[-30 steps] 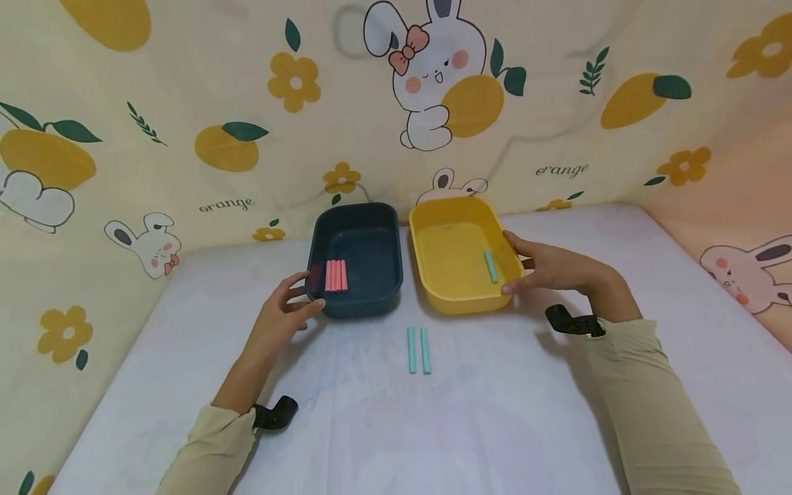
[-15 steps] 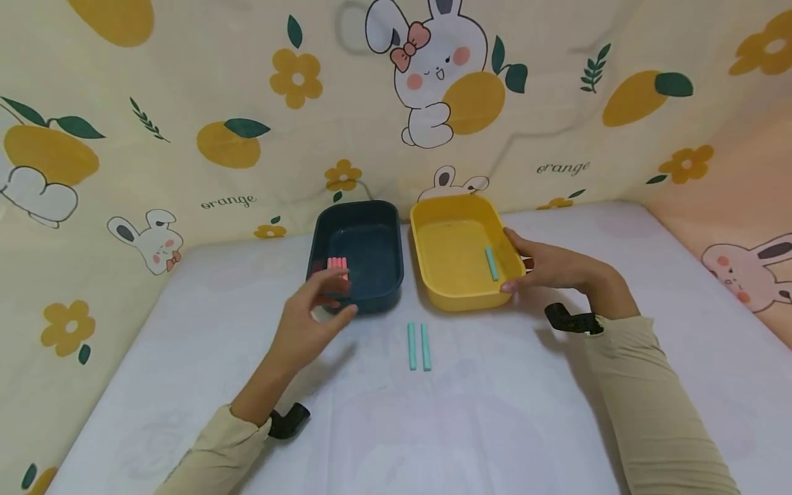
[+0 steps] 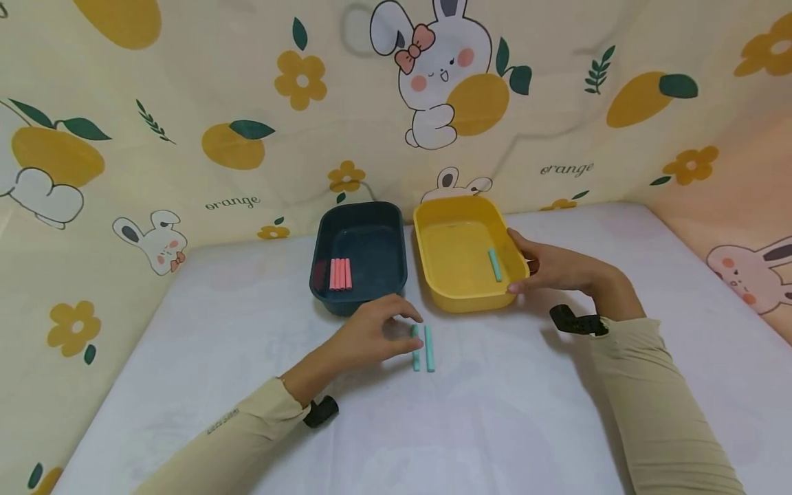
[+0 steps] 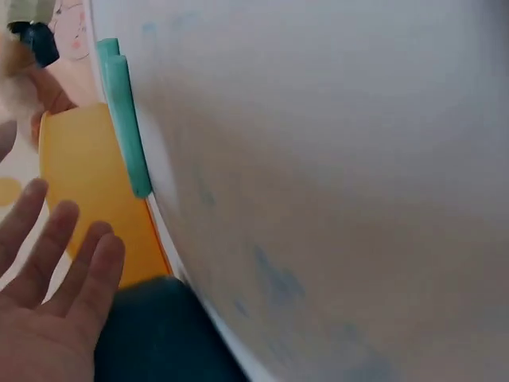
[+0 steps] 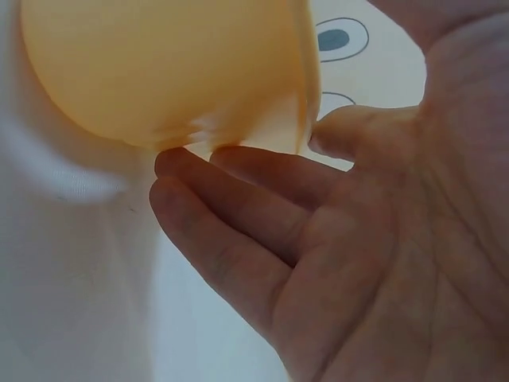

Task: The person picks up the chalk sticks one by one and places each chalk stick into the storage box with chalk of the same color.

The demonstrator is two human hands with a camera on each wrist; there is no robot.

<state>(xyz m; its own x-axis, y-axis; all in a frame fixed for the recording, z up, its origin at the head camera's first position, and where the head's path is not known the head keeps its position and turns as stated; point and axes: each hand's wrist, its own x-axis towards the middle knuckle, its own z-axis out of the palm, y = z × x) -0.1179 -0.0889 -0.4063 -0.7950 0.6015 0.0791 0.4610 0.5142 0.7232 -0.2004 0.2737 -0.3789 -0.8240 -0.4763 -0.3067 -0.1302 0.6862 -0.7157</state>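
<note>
My left hand [image 3: 371, 333] hovers at two teal chalk-like sticks lying side by side on the table. Its thumb and fingers are spread around the upper part of the left stick [image 3: 416, 362], with the right stick [image 3: 430, 349] just beyond. In the left wrist view the fingers [image 4: 60, 255] look extended and apart from the sticks [image 4: 127, 127]. My right hand [image 3: 559, 268] touches the right side of the yellow bin [image 3: 470, 304], its fingers [image 5: 231, 231] fairly straight against the wall. One teal stick [image 3: 495, 265] lies inside that bin.
Left of the yellow bin stands a dark blue bin [image 3: 377, 240] holding several pink sticks [image 3: 340, 274]. Both bins back onto a printed cloth wall [image 3: 247, 82]. White cloth [image 3: 470, 426] covers the table.
My left hand has left the dark blue bin's near-left corner and moved right and nearer, over to the two teal sticks. The right hand has stayed at the yellow bin.
</note>
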